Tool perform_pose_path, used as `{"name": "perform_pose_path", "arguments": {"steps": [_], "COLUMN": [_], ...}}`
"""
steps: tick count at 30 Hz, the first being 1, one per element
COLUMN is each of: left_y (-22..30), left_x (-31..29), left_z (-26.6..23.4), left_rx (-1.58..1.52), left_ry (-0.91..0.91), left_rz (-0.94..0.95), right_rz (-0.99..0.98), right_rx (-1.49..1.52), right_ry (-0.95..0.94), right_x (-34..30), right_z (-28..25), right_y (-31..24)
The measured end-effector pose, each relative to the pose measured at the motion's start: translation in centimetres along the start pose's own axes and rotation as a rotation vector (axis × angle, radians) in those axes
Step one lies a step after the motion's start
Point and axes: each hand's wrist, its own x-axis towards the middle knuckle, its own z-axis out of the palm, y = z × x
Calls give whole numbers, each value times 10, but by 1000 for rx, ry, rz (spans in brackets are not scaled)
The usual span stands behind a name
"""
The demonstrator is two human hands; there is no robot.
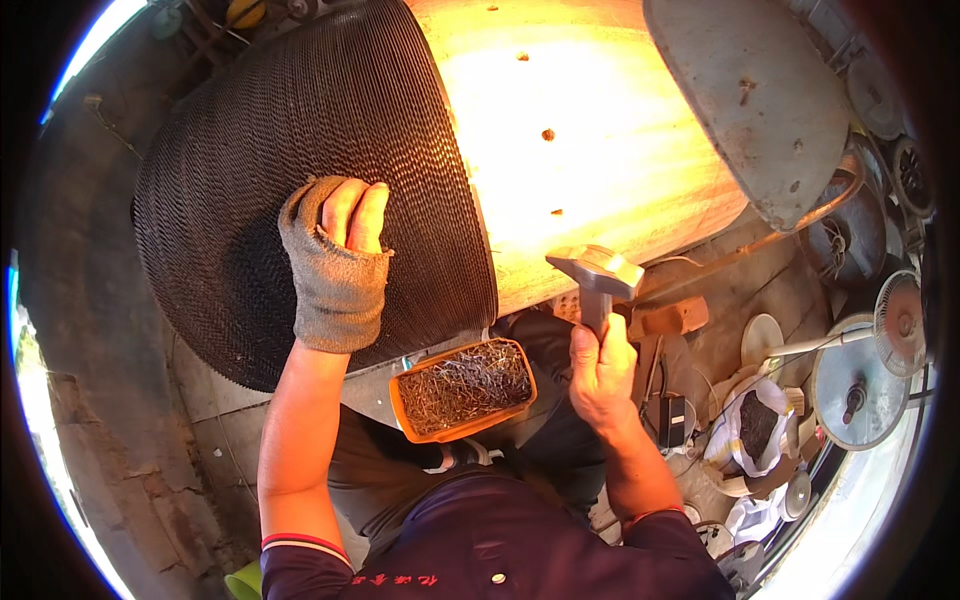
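Observation:
My left hand (340, 250), in a worn grey-brown glove with bare fingertips, is raised over a dark, finely ridged covering (250, 150). Its fingers are curled together, and whatever they may pinch is hidden. My right hand (602, 375) grips the handle of a hammer (597, 272), its metal head up beside the lower edge of a pale wooden drum (590, 110). The ridged covering wraps the drum's left part, while the brightly lit bare wood shows several small dark holes. Below the drum, an orange tray (405, 405) holds many thin nail-like metal pieces.
A grey metal plate (750, 100) covers the drum's right end. On the right stand a round metal disc (860, 380), a fan-like grille (898, 310) and an open white sack (718, 450) with dark contents. A reddish brick (675, 316) lies near the hammer.

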Motion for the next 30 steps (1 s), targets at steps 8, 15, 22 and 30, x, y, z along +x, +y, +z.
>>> {"name": "perform_pose_path", "arguments": {"steps": [8,15,22,30], "left_y": [2,1,-4,-9], "left_x": [5,3,1,3], "left_z": [3,6,12,14], "left_rx": [69,83,64,0], "left_ry": [-8,9,25,66], "left_rz": [-35,-45,-64,-62], "right_rz": [-173,-126,-149,-20], "right_rx": [-147,-128,309,133], "right_ry": [117,134,297,122], "right_x": [13,7,-7,-5], "right_z": [39,33,26,31], "right_y": [0,-13,-17,-23]}}
